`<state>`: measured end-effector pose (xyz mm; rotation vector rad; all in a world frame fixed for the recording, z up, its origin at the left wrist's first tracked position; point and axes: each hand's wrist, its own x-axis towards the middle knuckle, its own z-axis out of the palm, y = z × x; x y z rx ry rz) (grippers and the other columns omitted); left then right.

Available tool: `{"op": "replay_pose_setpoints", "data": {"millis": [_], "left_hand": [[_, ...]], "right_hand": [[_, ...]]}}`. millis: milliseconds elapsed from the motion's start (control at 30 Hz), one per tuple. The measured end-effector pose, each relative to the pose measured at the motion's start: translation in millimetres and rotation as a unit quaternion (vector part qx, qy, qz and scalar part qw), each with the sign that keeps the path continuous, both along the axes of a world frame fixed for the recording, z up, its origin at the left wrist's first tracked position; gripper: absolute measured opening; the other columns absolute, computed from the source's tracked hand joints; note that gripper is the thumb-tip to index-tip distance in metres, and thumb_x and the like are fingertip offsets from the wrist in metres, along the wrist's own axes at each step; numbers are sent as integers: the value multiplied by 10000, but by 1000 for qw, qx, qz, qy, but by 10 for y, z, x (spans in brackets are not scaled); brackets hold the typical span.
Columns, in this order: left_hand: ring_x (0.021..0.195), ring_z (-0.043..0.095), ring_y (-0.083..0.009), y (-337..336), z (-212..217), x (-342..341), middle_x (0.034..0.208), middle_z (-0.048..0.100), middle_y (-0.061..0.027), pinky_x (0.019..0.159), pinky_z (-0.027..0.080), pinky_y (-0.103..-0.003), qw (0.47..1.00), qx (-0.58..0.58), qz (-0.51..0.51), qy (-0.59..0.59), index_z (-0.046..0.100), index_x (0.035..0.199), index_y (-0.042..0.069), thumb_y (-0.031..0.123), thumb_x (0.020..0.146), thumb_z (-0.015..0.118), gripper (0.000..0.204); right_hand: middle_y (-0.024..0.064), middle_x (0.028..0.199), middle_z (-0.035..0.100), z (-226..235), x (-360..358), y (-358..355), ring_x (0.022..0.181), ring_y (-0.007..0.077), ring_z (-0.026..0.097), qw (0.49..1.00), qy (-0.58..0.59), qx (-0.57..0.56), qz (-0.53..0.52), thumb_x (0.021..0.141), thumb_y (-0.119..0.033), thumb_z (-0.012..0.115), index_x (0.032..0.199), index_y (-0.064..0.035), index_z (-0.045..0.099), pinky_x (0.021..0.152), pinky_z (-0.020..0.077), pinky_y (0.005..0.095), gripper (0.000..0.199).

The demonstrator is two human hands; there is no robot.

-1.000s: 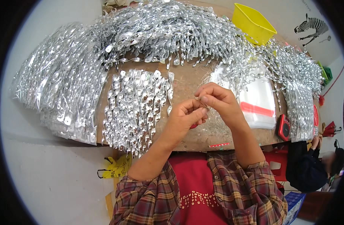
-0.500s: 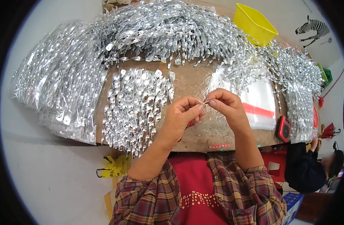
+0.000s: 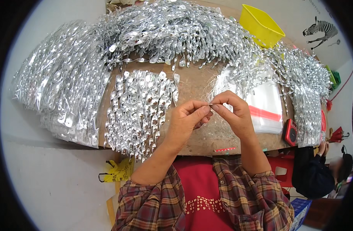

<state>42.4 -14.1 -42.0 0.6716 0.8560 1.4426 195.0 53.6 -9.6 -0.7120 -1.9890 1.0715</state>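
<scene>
Draw gently on the apparent thread (image 3: 210, 104), pinched in left grip (image 3: 188, 116) and right grip (image 3: 235, 113), close together; avoid snagging silver strips (image 3: 142, 111) left of both or loose strands (image 3: 222, 82) just beyond.

I see a plaid shirt (image 3: 261, 200) in maroon, yellow and dark tones, worn open over a red tee (image 3: 195, 179) with pale yellow print (image 3: 202, 202); the sleeves (image 3: 145, 208) leave the forearms (image 3: 155, 169) bare.
</scene>
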Motion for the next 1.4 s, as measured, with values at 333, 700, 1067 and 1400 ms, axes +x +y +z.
{"op": "replay_pose_setpoints", "data": {"millis": [333,700,1067,1400], "left_hand": [[593,529,-48,2,41,-14,720,606,-28,606,457,-197,998,-11,-7,-66,589,891,24,124,841,610,114],[607,521,-45,-14,24,-28,720,593,-16,602,442,-181,999,-1,-9,-41,592,891,22,118,841,601,109],[654,512,-50,-55,56,56,768,585,-16,621,422,-198,921,125,142,342,600,879,15,71,855,558,74],[642,544,-92,-14,44,-27,749,595,-44,654,476,-235,994,-2,-21,-109,577,907,-3,109,845,596,130]], "right_hand": [[4,803,572,-78,38,8,771,76,514,988,39,-144,26,816,-66,604,858,-12,593,693,398,224,69],[32,872,569,-50,28,68,835,106,511,993,9,-107,43,808,-73,601,843,-15,593,739,396,250,68],[77,950,571,123,-116,-35,903,198,532,984,-75,157,-25,760,-94,642,820,-46,608,791,394,290,83],[93,1000,554,41,-63,-71,959,194,521,987,-14,154,-30,753,5,618,838,-44,620,818,408,290,98]]}}
